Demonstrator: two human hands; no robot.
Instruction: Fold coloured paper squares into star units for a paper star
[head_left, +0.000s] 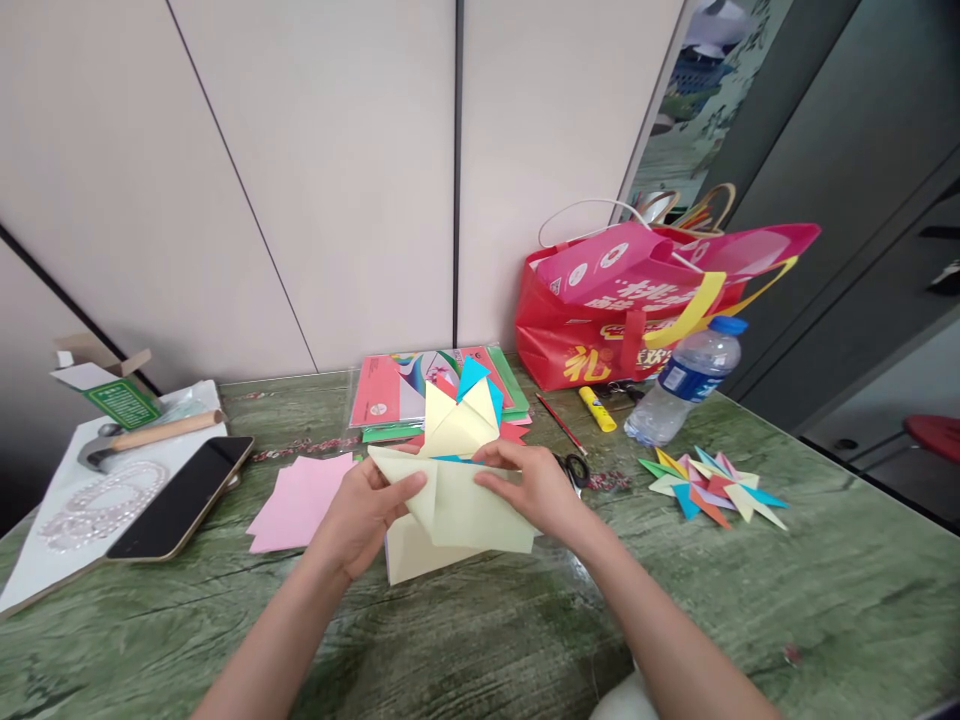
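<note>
A pale yellow-green sheet of paper [480,510] is held up between both hands, with its left corner folded over. My left hand [379,500] pinches that folded corner between thumb and fingers. On the sheet's upper right edge, my right hand [532,485] closes with thumb in front and fingers behind. Beneath the sheet lies a cream paper stack [424,555], partly covered. Just behind the hands stand folded paper pieces in yellow [454,420] and blue [474,380], with red points at the sides; their lower parts are hidden.
Pink papers [300,505] lie left, near a phone [184,495], a hammer [161,432], beads and a green box [124,395]. To the right are scissors [576,470], a pencil [559,423], a glue stick [598,409], a water bottle [686,385], a red bag [555,335] and a paper star [712,485].
</note>
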